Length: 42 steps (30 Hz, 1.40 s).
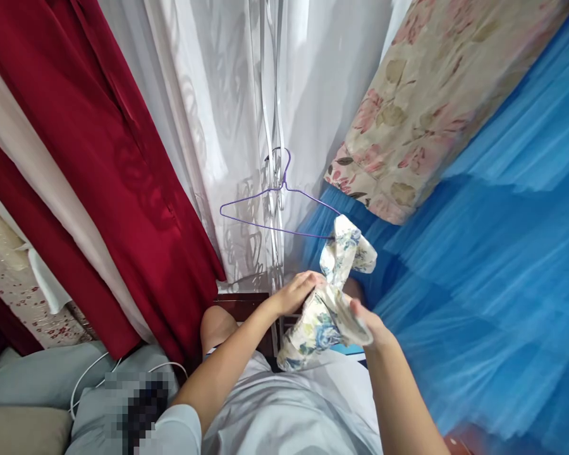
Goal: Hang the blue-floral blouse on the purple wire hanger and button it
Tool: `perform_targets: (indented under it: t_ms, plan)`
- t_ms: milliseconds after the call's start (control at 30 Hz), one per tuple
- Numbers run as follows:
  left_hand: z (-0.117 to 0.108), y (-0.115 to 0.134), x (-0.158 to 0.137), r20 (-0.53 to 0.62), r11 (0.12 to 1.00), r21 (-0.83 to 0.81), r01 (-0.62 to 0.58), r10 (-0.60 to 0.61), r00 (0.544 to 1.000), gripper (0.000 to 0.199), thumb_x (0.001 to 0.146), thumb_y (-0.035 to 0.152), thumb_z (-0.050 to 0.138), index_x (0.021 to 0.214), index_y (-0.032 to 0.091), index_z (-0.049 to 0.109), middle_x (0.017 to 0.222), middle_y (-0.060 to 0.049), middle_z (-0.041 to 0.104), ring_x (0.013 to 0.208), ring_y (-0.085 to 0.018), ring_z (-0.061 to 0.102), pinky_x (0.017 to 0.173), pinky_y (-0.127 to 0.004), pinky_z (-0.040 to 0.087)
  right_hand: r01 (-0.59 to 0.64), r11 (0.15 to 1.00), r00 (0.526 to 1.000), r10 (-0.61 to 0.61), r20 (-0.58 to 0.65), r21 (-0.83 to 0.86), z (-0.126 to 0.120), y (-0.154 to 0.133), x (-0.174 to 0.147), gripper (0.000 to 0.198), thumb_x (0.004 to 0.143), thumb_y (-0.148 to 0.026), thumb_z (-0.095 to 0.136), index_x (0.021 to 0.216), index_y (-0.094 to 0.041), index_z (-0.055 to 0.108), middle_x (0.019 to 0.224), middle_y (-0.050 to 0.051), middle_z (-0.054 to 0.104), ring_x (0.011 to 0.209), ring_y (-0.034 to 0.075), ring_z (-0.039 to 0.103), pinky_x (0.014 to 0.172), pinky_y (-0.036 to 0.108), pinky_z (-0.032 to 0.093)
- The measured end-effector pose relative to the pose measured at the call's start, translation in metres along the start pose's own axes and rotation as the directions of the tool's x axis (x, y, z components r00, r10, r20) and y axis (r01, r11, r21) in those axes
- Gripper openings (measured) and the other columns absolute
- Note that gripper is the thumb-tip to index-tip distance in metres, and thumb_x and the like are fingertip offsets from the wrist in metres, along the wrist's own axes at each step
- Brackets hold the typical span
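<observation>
A white floral garment (317, 322) with blue flowers is bunched between my two hands in front of my lap. Its upper part, like a strap or sleeve, loops over the right end of a thin purple hanger (251, 224). My left hand (301, 292) holds the garment's left side with the fingers bent over the cloth. On the other side, my right hand (370, 325) grips the garment's open edge, thumb on top. Some fingertips are hidden by the fabric. Exactly what kind of garment it is, I cannot tell.
White ribbons (267, 95) hang down at the hanger's hook, before white curtains (218, 76). Red drapes (109, 158) are at left, floral fabric (408, 114) and blue tulle (497, 253) at right. Grey cushions (42, 376) and a white cable (73, 395) lie at lower left.
</observation>
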<state>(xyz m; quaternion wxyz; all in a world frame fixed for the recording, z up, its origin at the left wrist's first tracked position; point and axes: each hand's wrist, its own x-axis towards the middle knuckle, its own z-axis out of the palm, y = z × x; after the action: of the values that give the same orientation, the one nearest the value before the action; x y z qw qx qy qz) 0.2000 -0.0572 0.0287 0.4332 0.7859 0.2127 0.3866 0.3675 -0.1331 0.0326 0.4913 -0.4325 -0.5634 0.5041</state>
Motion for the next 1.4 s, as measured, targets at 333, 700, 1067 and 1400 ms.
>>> perform_targets:
  t_ms: [333, 700, 1067, 1400]
  plan:
    - [-0.021, -0.038, -0.026, 0.144, 0.922, 0.383, -0.061, 0.005, 0.989, 0.053, 0.100, 0.051, 0.030, 0.074, 0.018, 0.063, 0.070, -0.004, 0.061, 0.067, -0.017, 0.056, 0.067, -0.026, 0.042, -0.119, 0.991, 0.948, 0.098, 0.301, 0.052, -0.024, -0.003, -0.007, 0.023, 0.064, -0.028, 0.068, 0.084, -0.018, 0.067, 0.068, 0.004, 0.062, 0.064, 0.021, 0.055, 0.062, 0.031, 0.047]
    - [-0.177, -0.024, -0.111, -0.238, 0.539, 0.771, 0.339, -0.251, 0.938, 0.039, 0.089, 0.045, 0.054, 0.063, 0.017, 0.059, 0.060, -0.001, 0.058, 0.059, -0.013, 0.051, 0.058, -0.024, 0.029, 0.273, 0.814, 0.961, -0.202, 0.190, -0.513, -0.036, -0.025, 0.080, 0.026, 0.078, -0.030, 0.065, 0.100, -0.016, 0.064, 0.079, 0.001, 0.060, 0.065, 0.015, 0.048, 0.059, 0.025, 0.038]
    - [-0.244, 0.012, -0.065, -0.661, 0.953, 0.250, 0.172, 0.038, 0.749, 0.018, 0.084, 0.032, 0.060, 0.093, 0.017, 0.063, 0.088, -0.003, 0.067, 0.075, -0.016, 0.065, 0.071, -0.027, 0.053, 0.296, 0.375, 0.919, -0.362, 0.156, -0.878, -0.016, -0.045, 0.183, 0.033, 0.092, -0.047, 0.049, 0.082, -0.019, 0.063, 0.069, 0.005, 0.064, 0.064, 0.019, 0.055, 0.059, 0.027, 0.033]
    - [-0.234, 0.001, 0.004, -0.576, 0.936, 0.347, 0.059, 0.163, 0.801, 0.014, 0.084, 0.022, 0.057, 0.095, 0.018, 0.064, 0.113, -0.008, 0.068, 0.108, -0.022, 0.063, 0.096, -0.035, 0.048, 0.284, 0.393, 0.912, -0.391, 0.121, -0.874, 0.004, -0.024, 0.156, 0.023, 0.092, -0.032, 0.048, 0.088, -0.018, 0.066, 0.081, 0.010, 0.072, 0.076, 0.023, 0.063, 0.063, 0.027, 0.034]
